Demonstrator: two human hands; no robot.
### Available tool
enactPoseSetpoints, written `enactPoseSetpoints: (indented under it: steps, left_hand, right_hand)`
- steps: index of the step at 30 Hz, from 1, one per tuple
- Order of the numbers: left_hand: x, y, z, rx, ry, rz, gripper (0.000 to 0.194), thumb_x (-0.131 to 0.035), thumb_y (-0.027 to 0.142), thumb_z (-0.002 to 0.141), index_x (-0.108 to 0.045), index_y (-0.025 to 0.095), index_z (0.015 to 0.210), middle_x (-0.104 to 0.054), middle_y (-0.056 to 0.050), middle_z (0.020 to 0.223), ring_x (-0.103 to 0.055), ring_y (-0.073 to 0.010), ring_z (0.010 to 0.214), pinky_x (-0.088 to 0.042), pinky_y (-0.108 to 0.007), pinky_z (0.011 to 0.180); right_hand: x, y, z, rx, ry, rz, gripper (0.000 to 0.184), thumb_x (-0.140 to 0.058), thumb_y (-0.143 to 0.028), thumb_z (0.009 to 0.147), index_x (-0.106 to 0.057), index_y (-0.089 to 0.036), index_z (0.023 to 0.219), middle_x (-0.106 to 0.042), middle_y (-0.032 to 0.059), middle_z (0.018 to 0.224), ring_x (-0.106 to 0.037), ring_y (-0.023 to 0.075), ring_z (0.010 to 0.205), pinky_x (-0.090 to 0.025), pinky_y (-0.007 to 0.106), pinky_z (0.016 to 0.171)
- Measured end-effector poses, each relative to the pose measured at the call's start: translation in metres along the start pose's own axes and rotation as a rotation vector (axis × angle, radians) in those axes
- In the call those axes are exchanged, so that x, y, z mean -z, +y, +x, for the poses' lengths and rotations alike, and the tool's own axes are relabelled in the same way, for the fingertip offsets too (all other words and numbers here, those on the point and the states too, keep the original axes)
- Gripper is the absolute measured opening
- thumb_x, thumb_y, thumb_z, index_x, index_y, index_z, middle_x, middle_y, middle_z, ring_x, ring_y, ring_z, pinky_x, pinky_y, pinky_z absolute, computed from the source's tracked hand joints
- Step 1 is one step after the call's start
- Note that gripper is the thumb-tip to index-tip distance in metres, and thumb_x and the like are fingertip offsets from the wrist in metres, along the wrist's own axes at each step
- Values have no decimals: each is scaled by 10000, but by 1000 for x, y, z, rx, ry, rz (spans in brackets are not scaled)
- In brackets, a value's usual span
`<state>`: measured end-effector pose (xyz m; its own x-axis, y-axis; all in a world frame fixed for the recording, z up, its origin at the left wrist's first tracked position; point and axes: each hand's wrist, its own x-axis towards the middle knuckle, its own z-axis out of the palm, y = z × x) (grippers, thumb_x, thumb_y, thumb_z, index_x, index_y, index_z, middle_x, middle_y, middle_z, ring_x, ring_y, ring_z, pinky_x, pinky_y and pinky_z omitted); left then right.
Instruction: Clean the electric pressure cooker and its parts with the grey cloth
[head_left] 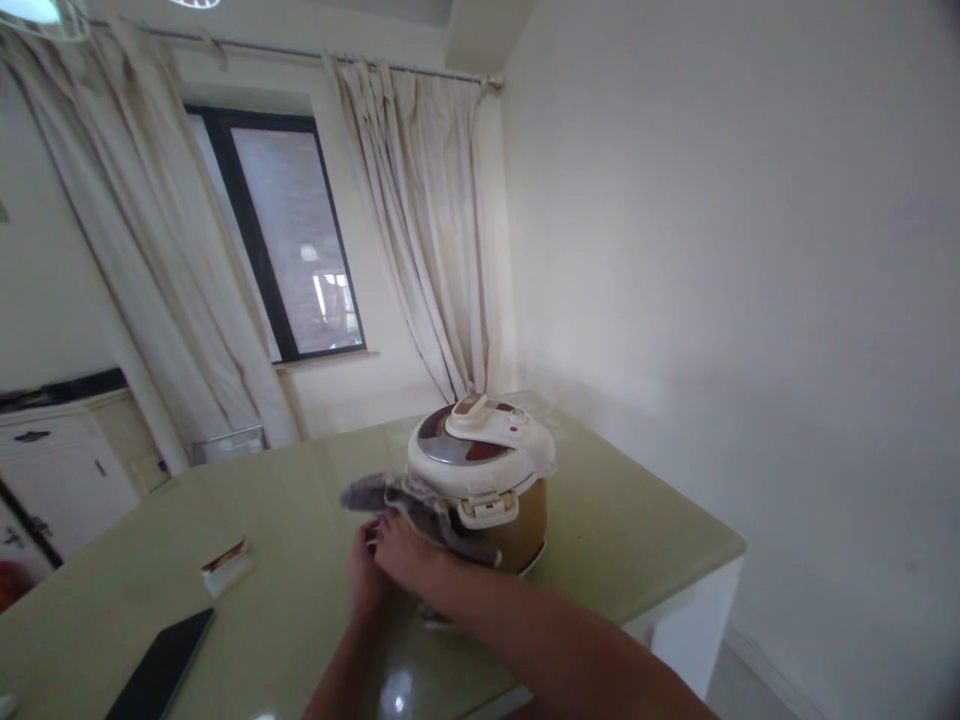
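Observation:
A white and gold electric pressure cooker (482, 468) with a rounded lid stands on the pale green table. Against its front left side is a crumpled grey cloth (435, 515), part of it sticking out to the left. My right hand (405, 552) is closed on the cloth, with its arm crossing in front of the cooker. Close beside it, my left hand (365, 575) is closed at the cloth's near edge, its fingertips partly hidden behind the right hand. Below my right forearm, a small object lies on the table, mostly covered by the arm.
To the left on the table (300, 520) lie a small white packet (227, 568) and a dark flat tablet-like device (161, 665). A bare wall (712, 250) runs along the right. Curtains (427, 220) and a window (292, 230) are behind; a white cabinet (64, 465) stands at far left.

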<state>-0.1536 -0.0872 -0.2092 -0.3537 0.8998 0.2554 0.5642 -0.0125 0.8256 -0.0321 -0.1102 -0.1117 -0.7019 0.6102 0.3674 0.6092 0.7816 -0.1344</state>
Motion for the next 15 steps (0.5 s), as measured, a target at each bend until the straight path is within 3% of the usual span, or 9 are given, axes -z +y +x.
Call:
enactPoseSetpoints:
  steps: [3, 5, 8, 10, 13, 15]
  left_hand:
    - [-4, -1, 3, -1, 5, -63, 357, -520, 400, 809, -607, 203, 1094, -761, -171, 1024, -744, -324, 906, -593, -423, 781]
    - [-8, 1, 3, -3, 7, -88, 441, -455, 480, 863, -599, 178, 1150, -749, -168, 1017, -737, -315, 861, -598, -426, 746]
    - [-14, 5, 1, 19, 10, -91, 463, -382, 494, 900, -602, 170, 1148, -740, -139, 949, -715, -282, 785, -583, -413, 713]
    - [-16, 7, -1, 13, 9, -81, 442, -395, 478, 890, -600, 186, 1152, -728, -101, 918, -692, -252, 738, -561, -395, 704]
    - [-17, 10, -4, -17, 17, -74, 459, -412, 486, 880, -583, 189, 1186, -704, -70, 902, -671, -230, 700, -530, -379, 694]
    - [-16, 13, -5, -15, 27, -71, 463, -414, 488, 876, -579, 183, 1183, -698, -68, 893, -671, -233, 703, -521, -381, 703]
  right_hand:
    - [-26, 9, -54, 47, -64, -94, 232, -693, -96, 856, -830, -233, 984, -813, 47, 1178, -726, 283, 1192, -595, 389, 1002]
    - [-25, 16, -91, 90, -15, -69, 278, -664, -159, 897, -829, -313, 1060, -783, -8, 1269, -733, 251, 1195, -636, 331, 911]
    - [-3, 35, -140, 72, 129, 110, 399, -661, -142, 865, -817, -417, 1108, -777, -63, 1272, -720, 232, 1232, -599, 309, 1005]
    - [20, 53, -166, 14, 181, 215, 405, -659, -161, 851, -820, -408, 1127, -797, -47, 1219, -729, 252, 1216, -582, 336, 1050]
    - [47, 84, -196, -202, 263, 235, 319, -678, -328, 875, -822, -344, 1159, -816, 23, 1158, -730, 312, 1201, -581, 471, 1078]
    - [56, 101, -213, -309, 314, 208, 299, -670, -403, 887, -823, -358, 1141, -813, 28, 1161, -716, 306, 1226, -580, 494, 1075]
